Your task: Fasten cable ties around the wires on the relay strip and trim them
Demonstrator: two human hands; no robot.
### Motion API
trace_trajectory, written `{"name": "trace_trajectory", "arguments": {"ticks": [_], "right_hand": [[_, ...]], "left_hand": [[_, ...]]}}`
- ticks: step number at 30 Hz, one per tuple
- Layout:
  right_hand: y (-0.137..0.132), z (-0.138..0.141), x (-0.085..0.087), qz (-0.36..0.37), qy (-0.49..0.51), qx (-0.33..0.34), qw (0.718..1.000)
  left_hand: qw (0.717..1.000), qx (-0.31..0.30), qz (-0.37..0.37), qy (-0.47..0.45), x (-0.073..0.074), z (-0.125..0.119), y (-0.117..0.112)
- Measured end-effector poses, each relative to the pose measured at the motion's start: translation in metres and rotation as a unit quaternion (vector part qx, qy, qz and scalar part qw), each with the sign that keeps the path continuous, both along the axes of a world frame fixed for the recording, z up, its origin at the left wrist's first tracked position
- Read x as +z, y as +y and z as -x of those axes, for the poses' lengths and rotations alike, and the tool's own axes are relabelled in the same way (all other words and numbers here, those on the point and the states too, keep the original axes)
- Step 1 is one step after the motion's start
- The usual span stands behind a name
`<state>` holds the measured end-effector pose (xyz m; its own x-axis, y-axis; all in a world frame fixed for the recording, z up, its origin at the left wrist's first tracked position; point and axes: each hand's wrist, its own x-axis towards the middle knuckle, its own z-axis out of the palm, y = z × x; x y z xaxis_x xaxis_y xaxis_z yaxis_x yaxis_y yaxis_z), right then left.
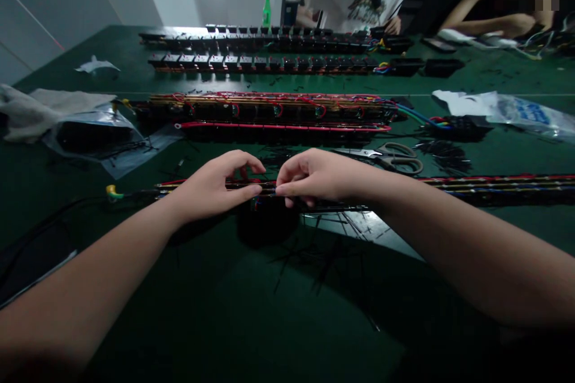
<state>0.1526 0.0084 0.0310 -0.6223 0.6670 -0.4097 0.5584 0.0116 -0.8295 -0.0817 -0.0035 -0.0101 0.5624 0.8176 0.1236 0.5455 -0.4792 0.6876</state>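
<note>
Two hands: left hand (215,188), right hand (314,182) both pinching wired strip (494,183) | scissors (395,157) just beyond | bag (530,112) print blurred

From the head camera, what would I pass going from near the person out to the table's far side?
First loose black ties → left hand and right hand pinching the nearest wired strip → scissors → red-wired strip → near row of black sockets → far row of black sockets → green bottle.

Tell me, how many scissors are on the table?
1. The scissors lie on the green table, just beyond the right hand pinching the wired strip. Others could hide under the bags.
</note>
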Motion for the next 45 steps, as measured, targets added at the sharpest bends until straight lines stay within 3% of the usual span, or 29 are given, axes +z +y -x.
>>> {"name": "trace_trajectory", "arguments": {"ticks": [4, 8, 14, 18, 24, 28, 34, 40, 45], "right_hand": [[0.012, 0.008, -0.007, -0.019, -0.016, -0.016, 1.0], [0.013, 0.011, -0.015, -0.02, 0.014, -0.024, 0.999], [0.011, 0.008, -0.021, -0.018, 0.052, -0.04, 0.998], [0.007, 0.004, -0.02, 0.008, 0.144, -0.05, 0.988], [-0.001, 0.003, -0.019, -0.12, 0.27, -0.084, 0.952], [-0.001, 0.002, -0.022, -0.113, 0.283, -0.099, 0.947], [0.005, 0.001, -0.03, -0.152, 0.274, -0.092, 0.945], [0.005, 0.004, -0.034, -0.064, 0.3, -0.095, 0.947], [0.003, 0.003, -0.031, -0.099, 0.275, -0.06, 0.955]], "left_hand": [[0.994, 0.053, 0.065, -0.067, 0.001, 0.002, 0.002], [0.992, 0.053, 0.096, -0.066, 0.001, 0.0, 0.003], [0.993, 0.071, 0.087, -0.036, -0.003, -0.002, 0.004], [0.991, 0.111, 0.055, -0.04, -0.007, -0.001, 0.006], [0.985, 0.133, 0.078, -0.071, -0.007, -0.003, 0.006], [0.984, 0.139, 0.092, -0.062, -0.003, -0.004, 0.004], [0.99, 0.12, 0.07, -0.026, 0.0, -0.004, 0.004], [0.997, 0.062, 0.044, -0.015, 0.001, -0.004, 0.004], [0.997, 0.06, 0.046, -0.009, 0.001, -0.002, 0.003]]}}
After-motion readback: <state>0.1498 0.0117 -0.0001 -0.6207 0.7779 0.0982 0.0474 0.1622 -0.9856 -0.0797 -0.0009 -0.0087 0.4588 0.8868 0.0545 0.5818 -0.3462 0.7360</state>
